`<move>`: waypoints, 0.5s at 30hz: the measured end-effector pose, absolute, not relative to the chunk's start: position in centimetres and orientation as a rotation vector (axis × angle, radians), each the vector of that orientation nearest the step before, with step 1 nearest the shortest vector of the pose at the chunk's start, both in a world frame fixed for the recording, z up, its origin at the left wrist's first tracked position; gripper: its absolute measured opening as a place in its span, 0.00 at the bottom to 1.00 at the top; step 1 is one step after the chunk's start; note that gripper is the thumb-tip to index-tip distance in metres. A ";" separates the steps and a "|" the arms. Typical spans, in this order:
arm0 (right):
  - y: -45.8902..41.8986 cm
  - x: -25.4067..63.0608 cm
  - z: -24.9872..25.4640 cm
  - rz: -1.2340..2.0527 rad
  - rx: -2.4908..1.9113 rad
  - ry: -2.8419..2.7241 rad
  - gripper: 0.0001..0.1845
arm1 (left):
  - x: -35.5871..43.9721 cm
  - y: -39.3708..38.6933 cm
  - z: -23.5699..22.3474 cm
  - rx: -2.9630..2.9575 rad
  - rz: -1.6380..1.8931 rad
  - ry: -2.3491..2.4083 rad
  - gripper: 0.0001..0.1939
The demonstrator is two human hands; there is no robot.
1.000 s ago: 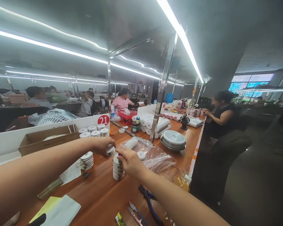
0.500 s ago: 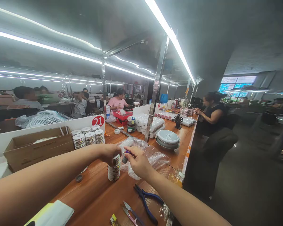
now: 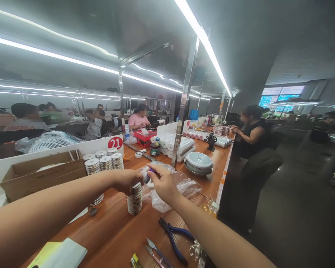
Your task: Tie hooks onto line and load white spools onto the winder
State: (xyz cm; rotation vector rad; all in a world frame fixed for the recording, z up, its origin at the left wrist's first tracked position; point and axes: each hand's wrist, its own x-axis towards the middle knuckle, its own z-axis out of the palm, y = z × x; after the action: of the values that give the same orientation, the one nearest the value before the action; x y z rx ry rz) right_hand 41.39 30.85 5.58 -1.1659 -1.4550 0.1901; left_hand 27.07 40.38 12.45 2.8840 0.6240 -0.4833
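left hand [image 3: 125,181] grips reel stack [image 3: 134,199]; right hand [image 3: 164,185] pinches small blue item [image 3: 148,178]; plastic bag [image 3: 181,190] beside; pliers [image 3: 171,238] near

Your left arm [image 3: 44,203] crosses in from the near left, wrist nearly straight, and your left hand [image 3: 124,182] curls its fingers downward. Your right arm [image 3: 220,234] reaches in from the near right, and your right hand [image 3: 163,185] pinches, its fingertips [image 3: 153,172] pointing far and left. Both hands are bare and just apart.
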 end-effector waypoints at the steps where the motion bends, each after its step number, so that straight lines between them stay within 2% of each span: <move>1: 30.4 41.8 5.6 0.195 -1.171 -1.433 0.16 | 27.4 40.2 12.1 2.880 -0.497 0.600 0.30; 6: 29.3 41.7 5.0 0.187 -1.176 -1.504 0.15 | 27.4 40.6 11.4 2.871 -0.496 0.587 0.29; 15: 32.1 38.3 2.8 0.193 -1.140 -1.751 0.17 | 24.9 42.7 13.8 2.838 -0.411 0.879 0.30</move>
State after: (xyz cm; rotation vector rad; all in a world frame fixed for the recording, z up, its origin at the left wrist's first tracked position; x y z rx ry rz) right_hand 38.35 32.07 2.76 -1.1396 -1.7512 0.1926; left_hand 24.92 42.74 13.83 2.8376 0.8789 -0.4107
